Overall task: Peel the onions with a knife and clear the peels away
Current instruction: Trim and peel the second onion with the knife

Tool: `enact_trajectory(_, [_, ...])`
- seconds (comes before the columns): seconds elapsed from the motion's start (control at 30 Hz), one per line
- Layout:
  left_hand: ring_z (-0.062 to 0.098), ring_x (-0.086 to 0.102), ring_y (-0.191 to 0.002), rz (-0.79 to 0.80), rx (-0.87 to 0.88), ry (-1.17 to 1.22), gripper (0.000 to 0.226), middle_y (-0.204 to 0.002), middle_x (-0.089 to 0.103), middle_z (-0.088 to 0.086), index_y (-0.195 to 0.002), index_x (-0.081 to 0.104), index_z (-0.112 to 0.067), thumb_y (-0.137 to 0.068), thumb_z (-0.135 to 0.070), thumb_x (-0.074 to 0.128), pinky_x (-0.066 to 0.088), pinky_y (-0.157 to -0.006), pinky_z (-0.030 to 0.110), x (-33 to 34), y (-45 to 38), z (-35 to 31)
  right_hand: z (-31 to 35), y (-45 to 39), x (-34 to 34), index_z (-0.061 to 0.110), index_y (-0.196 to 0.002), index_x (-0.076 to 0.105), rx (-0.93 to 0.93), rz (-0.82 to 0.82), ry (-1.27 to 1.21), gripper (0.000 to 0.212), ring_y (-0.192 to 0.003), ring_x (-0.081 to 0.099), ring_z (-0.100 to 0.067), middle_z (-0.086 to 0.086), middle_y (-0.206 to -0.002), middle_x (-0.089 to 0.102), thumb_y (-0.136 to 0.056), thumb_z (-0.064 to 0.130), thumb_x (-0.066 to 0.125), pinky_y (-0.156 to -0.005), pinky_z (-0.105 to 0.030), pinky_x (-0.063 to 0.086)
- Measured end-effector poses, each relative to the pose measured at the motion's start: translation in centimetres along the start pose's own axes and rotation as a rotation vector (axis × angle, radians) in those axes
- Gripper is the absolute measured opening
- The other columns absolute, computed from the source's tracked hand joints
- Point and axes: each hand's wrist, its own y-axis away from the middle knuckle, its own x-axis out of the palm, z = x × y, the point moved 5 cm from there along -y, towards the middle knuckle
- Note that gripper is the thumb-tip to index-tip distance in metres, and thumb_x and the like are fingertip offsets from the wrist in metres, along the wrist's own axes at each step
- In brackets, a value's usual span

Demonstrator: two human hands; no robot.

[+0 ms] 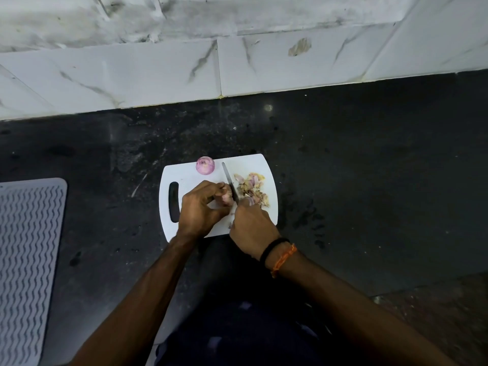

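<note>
On our white cutting board (pixel 190 180) | left hand (pixel 198 210) fingers curled round onion (pixel 226 198) | right hand (pixel 252 228) gripping knife (pixel 229 182), blade beside onion | peeled onion (pixel 205 165) at far edge | peels (pixel 250 188) piled right | black counter (pixel 369 167)

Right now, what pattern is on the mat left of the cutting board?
Pale grey mat with rows of wavy zigzag ridges, seen in the head view, the only one.

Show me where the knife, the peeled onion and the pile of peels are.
knife (pixel 227 175): head view, on the bare blade.
peeled onion (pixel 205 165): head view, middle of its top.
pile of peels (pixel 250 186): head view, centre of the heap.
</note>
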Motion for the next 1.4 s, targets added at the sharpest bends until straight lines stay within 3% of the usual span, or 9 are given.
enact_trajectory(0.2, [0.014, 0.066, -0.095, -0.065, -0.068, 0.006, 0.024, -0.093, 0.062, -0.018, -0.082, 0.072, -0.015, -0.070, -0.003, 0.088, 0.059, -0.078, 0.045, -0.1, 1.0, 0.0, -0.3, 1.1, 0.6, -0.003, -0.138, 0.037, -0.012, 0.053, 0.025, 0.046, -0.113, 0.059, -0.037, -0.022, -0.127, 0.058, -0.098, 0.016, 0.048, -0.090, -0.037, 0.045])
enact_trajectory(0.4, [0.009, 0.063, -0.107, 0.016, -0.138, 0.111, 0.030, -0.112, 0.061, -0.003, -0.089, 0.067, -0.016, -0.072, -0.005, 0.089, 0.059, -0.087, 0.034, -0.1, 1.6, 0.4, -0.2, 1.0, 0.4, -0.002, -0.134, 0.038, -0.012, 0.013, 0.013, 0.040, -0.110, 0.061, -0.037, -0.021, -0.121, 0.060, -0.097, 0.010, 0.045, -0.091, -0.037, 0.045])
enact_trajectory(0.5, [0.013, 0.067, -0.111, 0.067, -0.255, 0.260, 0.026, -0.114, 0.070, -0.001, -0.094, 0.068, -0.008, -0.076, -0.010, 0.087, 0.057, -0.095, 0.038, -0.6, 1.4, 1.0, -0.3, 1.0, 0.3, -0.001, -0.132, 0.040, -0.016, 0.015, 0.014, 0.037, -0.106, 0.062, -0.037, -0.021, -0.118, 0.062, -0.097, 0.010, 0.044, -0.087, -0.038, 0.046])
enact_trajectory(0.7, [0.014, 0.072, -0.099, 0.184, -0.414, 0.286, 0.058, -0.106, 0.075, -0.005, -0.112, 0.068, -0.021, -0.062, -0.013, 0.096, 0.058, -0.090, 0.032, -1.1, 0.5, 2.2, 0.1, 1.4, 0.3, 0.000, -0.129, 0.044, -0.040, 0.025, 0.018, 0.034, -0.105, 0.062, -0.033, -0.018, -0.118, 0.062, -0.098, 0.012, 0.047, -0.085, -0.035, 0.048])
enact_trajectory(0.8, [0.014, 0.073, -0.097, 0.197, -0.374, 0.284, 0.052, -0.102, 0.077, -0.002, -0.110, 0.072, -0.014, -0.063, -0.006, 0.094, 0.058, -0.090, 0.031, -1.1, 0.8, 1.8, 0.8, 1.6, 0.6, 0.001, -0.131, 0.044, -0.054, 0.002, 0.026, 0.035, -0.108, 0.062, -0.032, -0.018, -0.120, 0.063, -0.098, 0.013, 0.047, -0.089, -0.035, 0.047])
enact_trajectory(0.9, [0.010, 0.072, -0.093, 0.154, -0.339, 0.264, 0.044, -0.096, 0.076, -0.007, -0.097, 0.073, -0.026, -0.064, -0.005, 0.092, 0.057, -0.086, 0.023, -1.2, 1.2, 1.1, 1.4, 1.3, 1.4, -0.002, -0.139, 0.038, -0.069, -0.020, 0.091, 0.042, -0.112, 0.061, -0.032, -0.017, -0.124, 0.061, -0.100, 0.014, 0.042, -0.091, -0.036, 0.047])
enact_trajectory(1.13, [0.011, 0.071, -0.092, 0.056, -0.272, 0.119, 0.040, -0.098, 0.074, -0.006, -0.097, 0.072, -0.025, -0.065, -0.014, 0.093, 0.058, -0.083, 0.028, -0.9, 1.8, 0.5, 1.4, 1.6, 1.9, -0.001, -0.141, 0.037, -0.059, -0.020, 0.149, 0.041, -0.114, 0.061, -0.034, -0.018, -0.126, 0.061, -0.101, 0.012, 0.039, -0.091, -0.039, 0.049])
enact_trajectory(1.3, [-0.009, 0.063, -0.083, -0.020, -0.226, 0.014, 0.039, -0.091, 0.067, -0.005, -0.087, 0.068, -0.028, -0.064, -0.010, 0.094, 0.049, -0.073, 0.007, -0.4, 1.9, -0.7, 1.0, 1.8, 1.9, 0.005, -0.129, 0.043, -0.009, -0.048, 0.128, 0.028, -0.109, 0.065, -0.031, -0.015, -0.119, 0.065, -0.104, 0.013, 0.036, -0.086, -0.038, 0.052])
enact_trajectory(1.4, [-0.011, 0.061, -0.081, -0.028, -0.170, -0.031, 0.032, -0.090, 0.067, -0.002, -0.089, 0.074, -0.018, -0.065, -0.008, 0.093, 0.047, -0.072, 0.006, 0.0, 1.9, -0.9, 0.8, 1.4, 1.4, 0.001, -0.134, 0.040, -0.035, -0.049, 0.136, 0.033, -0.110, 0.064, -0.033, -0.016, -0.120, 0.064, -0.102, 0.011, 0.038, -0.086, -0.038, 0.051])
